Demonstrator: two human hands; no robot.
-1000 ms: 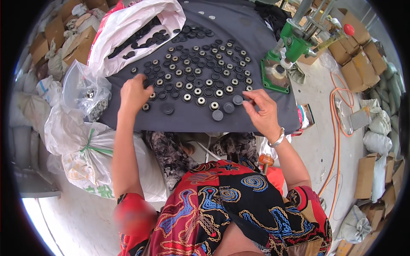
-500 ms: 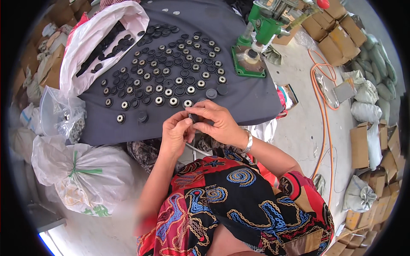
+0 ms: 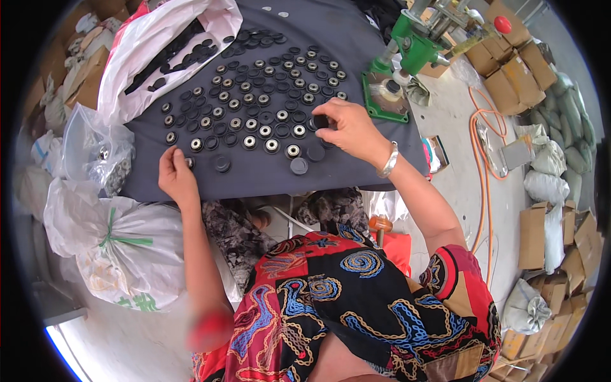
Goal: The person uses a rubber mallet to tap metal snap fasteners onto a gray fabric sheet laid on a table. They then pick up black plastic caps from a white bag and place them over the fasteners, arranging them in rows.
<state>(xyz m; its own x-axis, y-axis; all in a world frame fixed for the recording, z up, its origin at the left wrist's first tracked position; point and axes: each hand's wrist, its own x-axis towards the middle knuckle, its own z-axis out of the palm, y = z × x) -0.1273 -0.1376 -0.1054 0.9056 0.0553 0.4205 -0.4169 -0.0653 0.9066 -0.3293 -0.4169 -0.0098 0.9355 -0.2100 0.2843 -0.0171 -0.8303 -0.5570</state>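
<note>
My right hand (image 3: 358, 132) pinches a black round cap (image 3: 321, 121) between thumb and fingers, just over the right side of the dark cloth-covered table (image 3: 254, 181). At the table's near left, the fingers of my left hand (image 3: 177, 179) are closed at a small metal bearing in a black ring (image 3: 189, 162), partly covered by the fingertips. Between the hands lie a grey-black cap (image 3: 298, 166) and another dark cap (image 3: 315, 153). A single black cap (image 3: 222, 163) lies right of my left hand. Many black rings, several holding a shiny bearing (image 3: 293, 151), spread beyond.
A green hand press (image 3: 386, 95) stands at the table's right corner. On the left are an open white sack (image 3: 118, 95) of black caps, a clear bag (image 3: 83, 143) and a tied white sack (image 3: 121, 267). An orange-headed hammer (image 3: 380, 224) shows below the table edge. An orange hose (image 3: 482, 172) crosses the floor.
My hands were together at the near table edge over a small dark piece. They have parted: the left moved left to a bearing, the right moved right and farther out with a black cap.
</note>
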